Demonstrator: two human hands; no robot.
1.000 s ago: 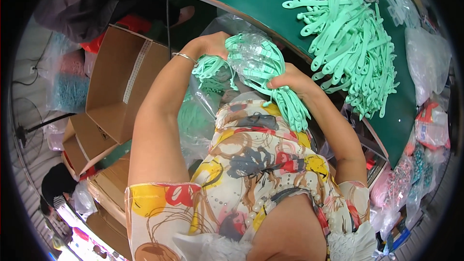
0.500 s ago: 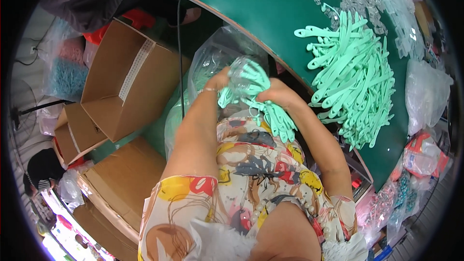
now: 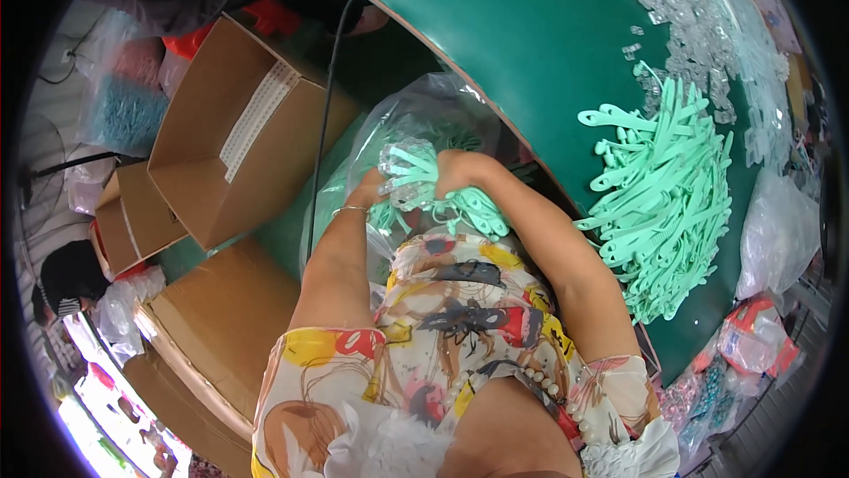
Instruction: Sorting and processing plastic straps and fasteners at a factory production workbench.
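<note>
left hand (image 3: 370, 188) fingers curled round the near end of a bundle of mint-green plastic strips (image 3: 433, 188); right hand (image 3: 460, 173) clamped over its far side, equally near | bundle's long axis runs right toward the lap, held over a clear plastic bag (image 3: 416, 115) | beyond, loose strip pile (image 3: 663, 204) on green table (image 3: 531, 36)

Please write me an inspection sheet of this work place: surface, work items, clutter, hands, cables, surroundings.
Surface: dark green table, curved edge.
Job's things: bundle of mint-green plastic strips held over a clear plastic bag beside the table.
Clutter: loose pile of mint-green strips; heap of small clear plastic pieces on the table.
Hands: left hand and right hand, both closed on the bundle.
Cables: black cable running down from the table edge.
Surroundings: brown cardboard boxes at left; small filled bags at right.
</note>
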